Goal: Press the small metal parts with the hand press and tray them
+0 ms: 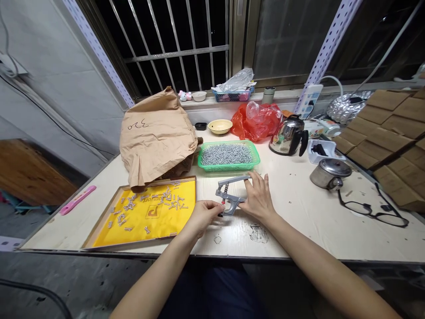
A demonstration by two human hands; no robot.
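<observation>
While my right hand (258,195) wraps the handles of a grey hand press (235,203), my left hand (207,213) meets its mouth, finger and thumb pinched together beside the red-and-black die; I cannot tell whether a small piece sits between them. The press is just above the bare tabletop (285,221), in front of me. Its long axis runs roughly left to right, with the mouth pointing left toward my left fingertips and the handles pointing right into my right palm. A coil spring shows under the upper handle, which stands apart from the lower frame.

To the left of my left hand lies a shallow cardboard tray (99,221) with a yellow lining (139,232), small metal pieces (175,203) scattered over it in loose clusters. Beyond the press, a green plastic basket (229,167) is filled with small silvery metal parts (227,154). A brown paper bag (156,137) slumps over the tray's far edge. Behind the basket are a yellow bowl (220,129) and a red plastic bag (255,124); to their right stand a steel kettle (286,136), a white tray (332,148) holding something black, and a lidded metal mug (323,178), with black-framed glasses (372,214) nearer me.
</observation>
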